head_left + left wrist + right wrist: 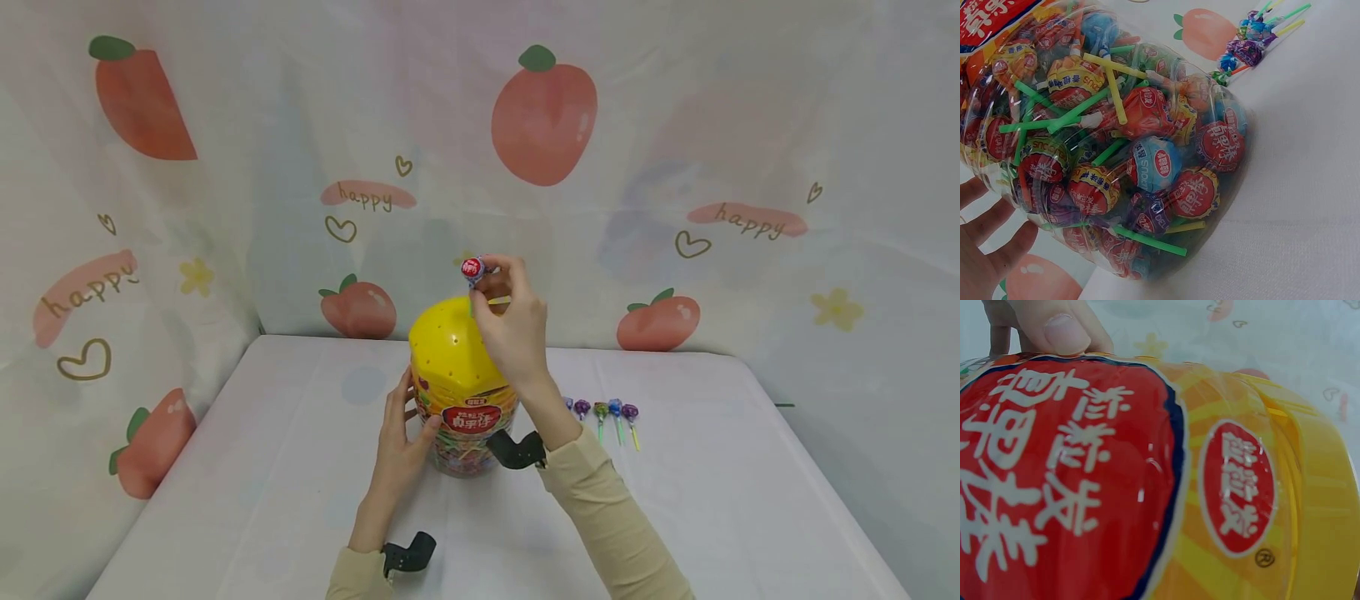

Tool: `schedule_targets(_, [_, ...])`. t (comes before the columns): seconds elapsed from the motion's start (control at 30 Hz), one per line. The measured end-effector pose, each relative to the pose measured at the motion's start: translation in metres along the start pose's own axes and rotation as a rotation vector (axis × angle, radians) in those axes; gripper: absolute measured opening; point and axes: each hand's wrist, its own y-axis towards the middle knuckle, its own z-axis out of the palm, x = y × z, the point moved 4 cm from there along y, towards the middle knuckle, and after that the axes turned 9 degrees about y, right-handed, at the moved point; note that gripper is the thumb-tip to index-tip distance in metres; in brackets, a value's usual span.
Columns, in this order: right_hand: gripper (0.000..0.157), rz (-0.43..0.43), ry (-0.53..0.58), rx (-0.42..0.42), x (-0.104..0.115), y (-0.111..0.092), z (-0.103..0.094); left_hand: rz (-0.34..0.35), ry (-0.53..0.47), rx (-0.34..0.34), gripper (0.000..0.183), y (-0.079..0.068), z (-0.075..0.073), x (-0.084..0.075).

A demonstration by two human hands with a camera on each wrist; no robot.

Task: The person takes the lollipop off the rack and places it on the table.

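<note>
While only the head view gives us the lollipop (472, 268) up above the yellow lid (448, 346) of the jar (465, 454), the left wrist view shows us packed lollipops (1157, 164) through its clear wall, and the right wrist view mostly label (1104, 506) and lid close up. Jar's upright, near mid-table, well apart from both side edges of the table (262, 467); we see wide room on its left and a row of lollipops (602, 411) near its right side. Left hand (401, 450): spread wide, curved round the jar's side. Right hand (517, 325): nearly closed, pinching the lollipop, red spot facing us
</note>
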Motion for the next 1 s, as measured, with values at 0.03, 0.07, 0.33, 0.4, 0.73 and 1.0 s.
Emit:
schedule_targets(0.03, [0.034, -0.004, 0.012, -0.004, 0.000, 0.000, 0.000, 0.001, 0.001, -0.001, 0.078, 0.000, 0.000, 0.000])
schedule_targets(0.07, [0.034, -0.010, 0.026, -0.010, 0.001, 0.001, -0.001, 0.002, 0.002, -0.001, 0.078, 0.000, 0.000, 0.000])
schedule_targets(0.33, [0.036, -0.059, 0.105, -0.055, 0.012, -0.001, -0.012, 0.002, -0.002, -0.004, 0.078, 0.000, 0.001, 0.001])
schedule_targets(0.4, [0.036, -0.059, 0.106, -0.057, 0.014, -0.004, -0.015, 0.004, -0.001, -0.006, 0.078, 0.000, 0.000, 0.001])
schedule_targets(0.73, [0.037, 0.005, 0.101, -0.062, 0.014, -0.025, -0.031, -0.003, -0.014, 0.004, 0.078, 0.000, 0.000, 0.001])
schedule_targets(1.0, [0.038, 0.024, 0.053, -0.076, 0.007, -0.047, -0.048, -0.007, -0.030, 0.010, 0.079, 0.000, 0.000, 0.002])
